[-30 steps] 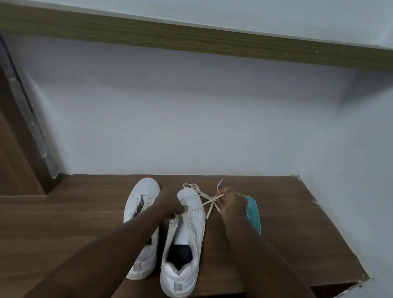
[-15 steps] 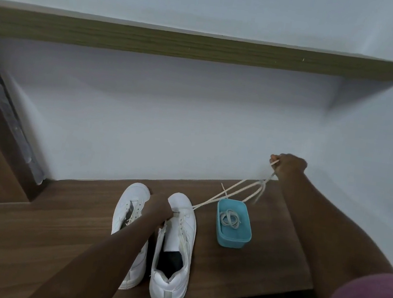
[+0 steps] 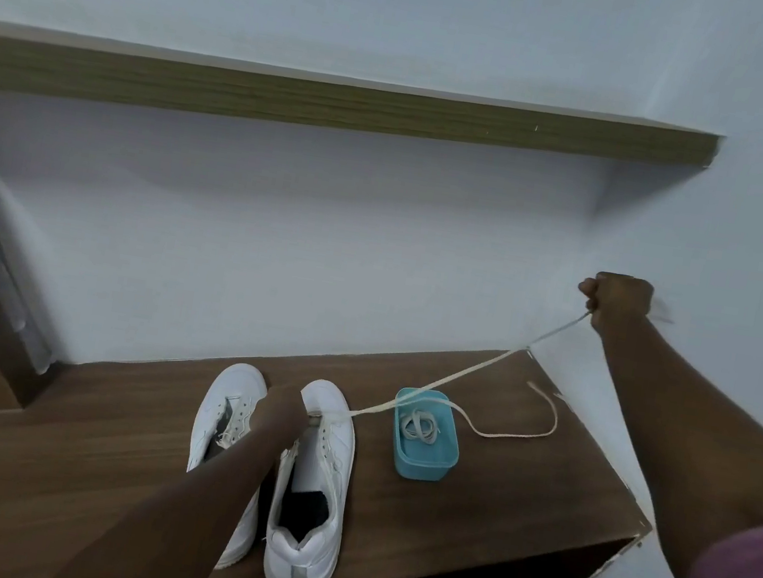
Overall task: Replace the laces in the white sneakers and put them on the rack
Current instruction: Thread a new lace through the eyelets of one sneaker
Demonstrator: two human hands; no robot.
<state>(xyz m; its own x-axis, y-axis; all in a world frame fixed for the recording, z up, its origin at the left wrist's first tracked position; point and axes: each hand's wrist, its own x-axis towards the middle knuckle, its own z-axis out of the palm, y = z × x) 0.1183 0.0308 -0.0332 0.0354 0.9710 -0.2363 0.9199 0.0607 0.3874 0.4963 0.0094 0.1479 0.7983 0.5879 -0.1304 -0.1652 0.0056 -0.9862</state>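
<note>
The right hand (image 3: 617, 304) was closed in a fist round a cream lace (image 3: 455, 376), raised near the wall's corner. The lace ran taut from that fist, over the rim of a teal tub (image 3: 422, 465), down to the front eyelets of the right-side white sneaker (image 3: 310, 520). Its loose end (image 3: 541, 429) lay curled on the wooden surface (image 3: 512, 496). The left hand (image 3: 284, 415) rested on that sneaker's forefoot; its fingers were hidden, so its grip could not be told. The other sneaker (image 3: 230, 395) stood just beside, toes to the wall. A coiled lace (image 3: 418, 428) lay in the tub
</note>
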